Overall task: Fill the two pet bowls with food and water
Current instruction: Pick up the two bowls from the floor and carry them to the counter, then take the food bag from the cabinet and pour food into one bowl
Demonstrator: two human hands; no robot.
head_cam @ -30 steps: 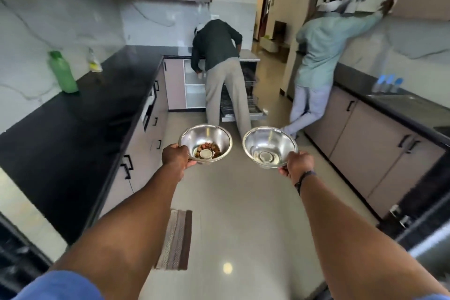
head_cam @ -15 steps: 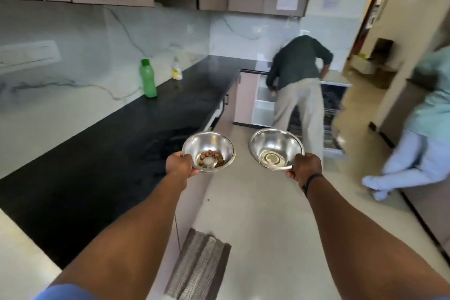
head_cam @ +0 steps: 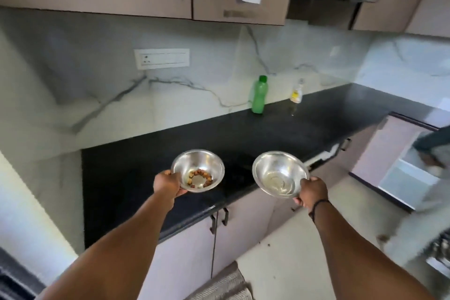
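Head view has swung left since half a second ago, facing the black counter [head_cam: 267,134] squarely; the bent-over person is nearly out of sight. The left hand [head_cam: 168,184] grips the kibble bowl [head_cam: 197,170] over the counter; the right hand [head_cam: 313,193] grips the water bowl [head_cam: 280,174] by its rim past the counter's edge.

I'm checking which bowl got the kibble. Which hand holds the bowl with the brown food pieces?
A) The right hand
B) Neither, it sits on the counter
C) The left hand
C: the left hand grips the rim of the food bowl with brown pieces in its bottom; the right hand holds the other bowl, which has none.
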